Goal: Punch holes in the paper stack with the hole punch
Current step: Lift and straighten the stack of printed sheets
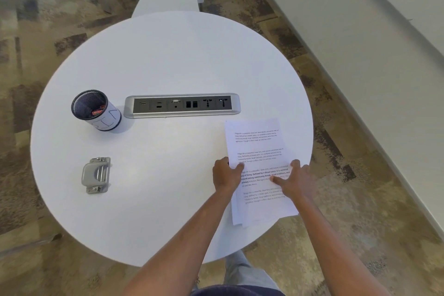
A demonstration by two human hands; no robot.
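A stack of printed white paper [257,146] lies on the right side of the round white table [168,60], its near end hanging over the table's edge. My left hand [225,175] grips the stack's left edge, thumb on top. My right hand [296,180] holds the right edge with the thumb pressed flat on the page. A grey metal hole punch [96,174] sits far off on the left side of the table, untouched.
A black mesh pen cup [96,110] wrapped in white paper stands at the back left. A silver socket panel [181,105] is set into the table's middle. Patterned carpet surrounds the table, and a white wall runs along the right.
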